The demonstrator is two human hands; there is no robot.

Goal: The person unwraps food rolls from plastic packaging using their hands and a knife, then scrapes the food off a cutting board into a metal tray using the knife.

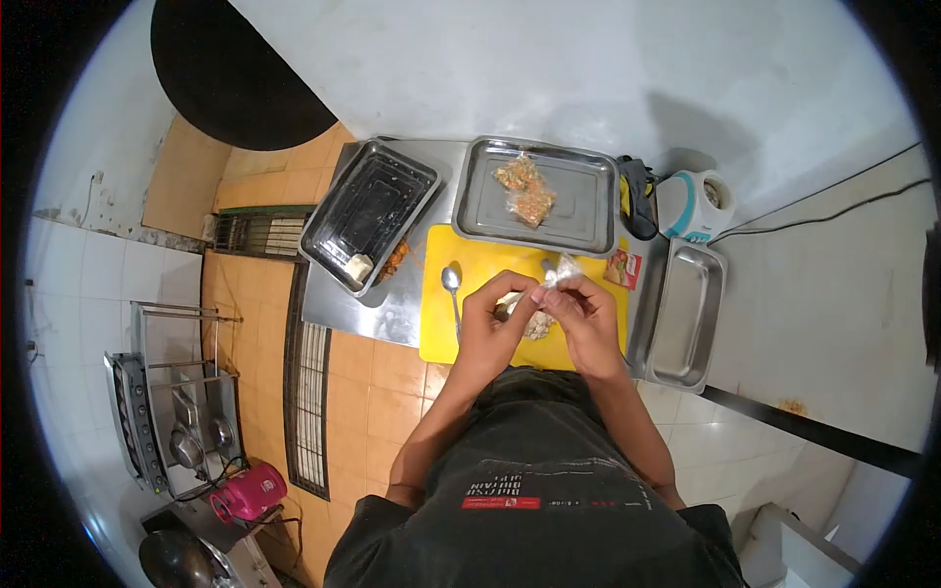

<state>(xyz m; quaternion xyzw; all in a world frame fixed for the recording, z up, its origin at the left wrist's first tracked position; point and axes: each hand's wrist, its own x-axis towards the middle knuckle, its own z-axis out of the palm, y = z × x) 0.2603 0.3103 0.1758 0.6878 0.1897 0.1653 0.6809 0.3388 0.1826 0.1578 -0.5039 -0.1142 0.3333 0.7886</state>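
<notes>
Over the yellow cutting board [446, 328], my left hand [495, 309] and my right hand [588, 318] meet with fingertips pinched together. Between them is a clear plastic bag [564, 269], its crinkled end standing up past the fingers. Pale, chopped-looking pieces [537, 327] show just below my fingers; whether they lie inside the bag or on the board I cannot tell. A metal spoon [451, 282] rests on the board to the left of my left hand. At the board's right edge, near my right hand, lies a red packet [622, 269].
Behind the board, a steel tray [588, 216] holds bagged orange-and-green bits [529, 201]. A dark tray [368, 196] with a pale block [359, 267] sits tilted at left, over orange-brown food [395, 260]. A deep steel pan [684, 314] and a white-and-teal appliance [696, 206] stand at right.
</notes>
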